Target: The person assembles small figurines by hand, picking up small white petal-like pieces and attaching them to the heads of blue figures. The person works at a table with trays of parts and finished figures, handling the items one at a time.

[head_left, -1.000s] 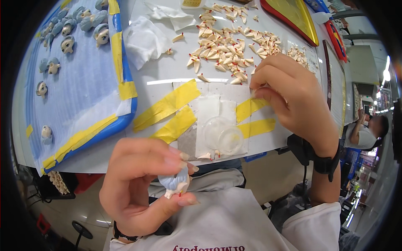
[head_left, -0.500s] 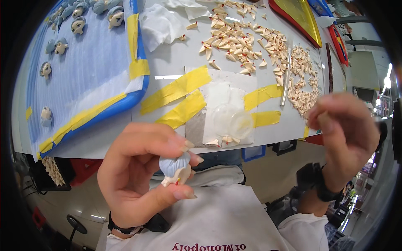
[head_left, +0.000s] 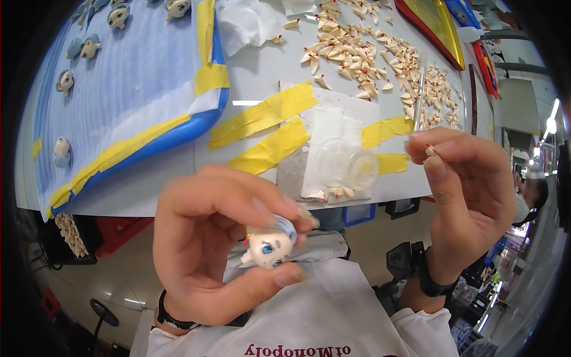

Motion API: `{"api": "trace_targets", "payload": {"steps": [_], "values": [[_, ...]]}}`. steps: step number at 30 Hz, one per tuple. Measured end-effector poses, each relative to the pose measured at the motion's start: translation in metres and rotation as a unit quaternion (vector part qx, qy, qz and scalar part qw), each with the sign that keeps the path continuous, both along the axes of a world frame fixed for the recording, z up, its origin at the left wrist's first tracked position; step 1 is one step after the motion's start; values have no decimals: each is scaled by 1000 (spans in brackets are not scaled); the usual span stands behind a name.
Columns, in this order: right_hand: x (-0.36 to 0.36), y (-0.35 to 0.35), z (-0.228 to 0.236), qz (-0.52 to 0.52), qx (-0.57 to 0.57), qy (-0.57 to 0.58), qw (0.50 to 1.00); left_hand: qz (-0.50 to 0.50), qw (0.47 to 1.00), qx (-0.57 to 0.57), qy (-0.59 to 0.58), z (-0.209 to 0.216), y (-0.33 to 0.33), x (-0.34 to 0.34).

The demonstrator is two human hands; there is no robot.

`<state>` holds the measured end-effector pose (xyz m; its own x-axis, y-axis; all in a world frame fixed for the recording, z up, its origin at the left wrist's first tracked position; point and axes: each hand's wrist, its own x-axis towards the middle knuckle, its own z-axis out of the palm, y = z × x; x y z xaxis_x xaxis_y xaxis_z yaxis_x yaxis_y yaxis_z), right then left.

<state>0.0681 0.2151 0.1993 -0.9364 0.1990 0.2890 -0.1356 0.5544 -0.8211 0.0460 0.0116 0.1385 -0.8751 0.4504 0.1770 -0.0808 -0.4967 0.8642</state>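
Note:
My left hand (head_left: 208, 238) grips a small doll head (head_left: 269, 245) between thumb and fingers, above my lap in front of the table's near edge. The head has blue hair and painted blue eyes, and a red-tipped bit shows at its side. My right hand (head_left: 470, 184), raised at the right, pinches a tiny cream ear piece (head_left: 432, 152) with a red end between thumb and forefinger. Between the hands, on a taped-down white sheet (head_left: 315, 128), stands a small clear round dish (head_left: 348, 163). A few ear pieces (head_left: 340, 191) lie at its near side.
A blue tray (head_left: 205, 122) lined with pale blue foam and edged with yellow tape (head_left: 211, 77) holds several doll heads (head_left: 61, 152) at the left. Many loose ear pieces (head_left: 342, 44) spread over the far table, beside a clear rod (head_left: 420, 98). A red-and-gold tray (head_left: 437, 33) lies far right.
My left hand has turned the doll head so its painted eyes now show. My right hand has moved left and down, and an ear piece is now visible in its pinch.

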Motion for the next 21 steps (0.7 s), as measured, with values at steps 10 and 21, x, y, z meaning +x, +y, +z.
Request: {"api": "trace_targets", "payload": {"steps": [10, 21], "values": [[2, 5, -3, 66, 49, -4, 997, 58, 996, -35, 61, -7, 8, 4], [1, -7, -5, 58, 248, 17, 967, 72, 995, -47, 59, -2, 19, 5]]}}
